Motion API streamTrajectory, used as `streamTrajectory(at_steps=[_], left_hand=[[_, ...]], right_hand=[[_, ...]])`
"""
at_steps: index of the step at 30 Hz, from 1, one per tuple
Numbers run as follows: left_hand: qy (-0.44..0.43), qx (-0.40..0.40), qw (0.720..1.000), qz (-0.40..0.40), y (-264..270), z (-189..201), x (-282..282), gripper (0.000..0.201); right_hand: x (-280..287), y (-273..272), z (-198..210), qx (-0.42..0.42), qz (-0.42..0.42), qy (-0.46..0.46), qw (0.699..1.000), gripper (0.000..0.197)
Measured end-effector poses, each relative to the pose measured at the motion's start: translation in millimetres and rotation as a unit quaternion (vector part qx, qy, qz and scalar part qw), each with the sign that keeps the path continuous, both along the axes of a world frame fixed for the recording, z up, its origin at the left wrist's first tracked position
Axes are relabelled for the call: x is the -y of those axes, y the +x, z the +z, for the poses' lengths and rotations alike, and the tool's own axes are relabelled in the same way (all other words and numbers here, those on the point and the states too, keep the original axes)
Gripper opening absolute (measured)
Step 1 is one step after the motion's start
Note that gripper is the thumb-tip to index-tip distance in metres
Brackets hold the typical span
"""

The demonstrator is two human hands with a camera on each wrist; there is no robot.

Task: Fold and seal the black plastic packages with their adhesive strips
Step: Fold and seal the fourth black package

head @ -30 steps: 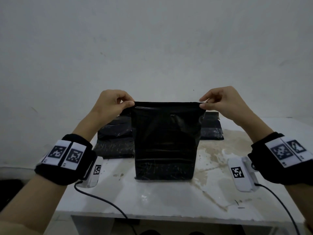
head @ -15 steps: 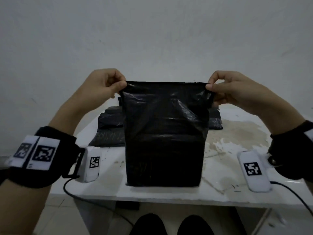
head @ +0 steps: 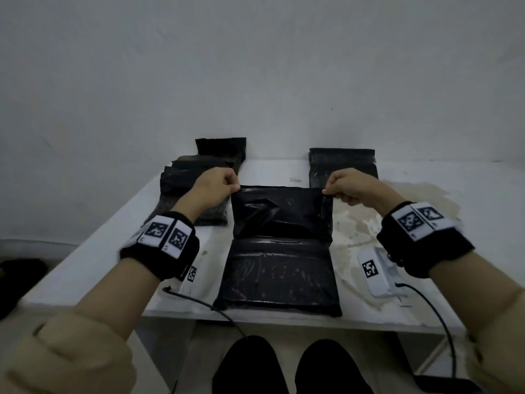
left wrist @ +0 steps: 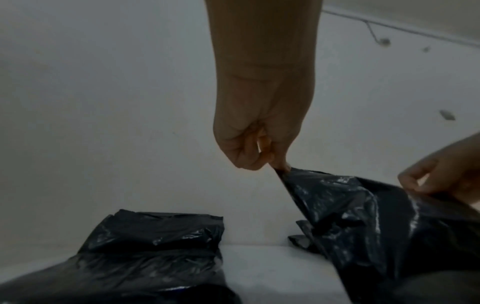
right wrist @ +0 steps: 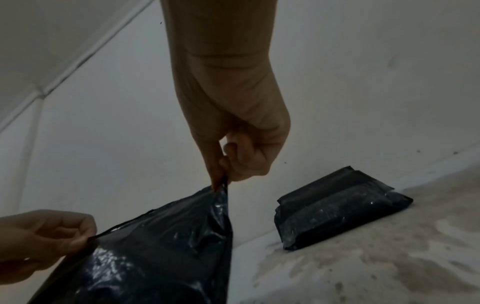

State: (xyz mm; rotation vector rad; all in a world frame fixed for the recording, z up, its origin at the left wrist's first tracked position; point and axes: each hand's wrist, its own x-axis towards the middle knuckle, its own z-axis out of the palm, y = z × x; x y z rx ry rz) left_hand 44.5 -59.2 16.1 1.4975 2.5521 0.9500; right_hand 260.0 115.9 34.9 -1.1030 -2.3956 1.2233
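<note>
A black plastic package lies flat near the front edge of the white table, its filled body towards me. Its empty upper flap stands raised from the crease. My left hand pinches the flap's top left corner. My right hand pinches the top right corner. Both hands have the other fingers curled. The flap is stretched taut between them. No adhesive strip shows.
A pile of black packages lies at the back left, also seen in the left wrist view as a pile. One folded black package lies at the back right against the wall. The table's right part is stained. My knees are below the front edge.
The package stood upright, held by its top corners. It now lies flat on the table with only the flap held up. Both hands came down and forward.
</note>
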Motion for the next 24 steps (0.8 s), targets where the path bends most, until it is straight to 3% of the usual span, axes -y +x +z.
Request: streamTrajectory(at_steps=[4,9,12,20,22,24], left_hand=[[-0.04,0.002,0.999,0.015,-0.7,-10.1,-2.1,0.011],[0.042,0.24,0.97,0.013,6.1,-14.3,1.2,0.018],[0.055,0.321,0.945,0.013,10.5,-21.8,0.6,0.02],[0.115,0.313,0.939,0.08,16.8,-27.6,-6.6,0.019],[0.117,0.377,0.914,0.096,18.2,-26.1,-10.6,0.011],[0.129,0.471,0.866,0.109,20.1,-24.7,-16.4,0.018]], right_hand=[[0.4,-6.2,-10.8,-0.035,-0.037,-0.069,0.996,0.023],[3.6,-7.1,-21.5,-0.114,-0.057,-0.222,0.967,0.02],[6.0,-7.2,-30.2,-0.118,-0.047,-0.226,0.966,0.022],[14.7,-13.3,-37.2,-0.136,-0.091,-0.167,0.972,0.021],[12.4,-18.2,-34.7,-0.142,-0.099,-0.192,0.966,0.012],[10.1,-24.1,-33.5,-0.137,-0.099,-0.24,0.956,0.011]])
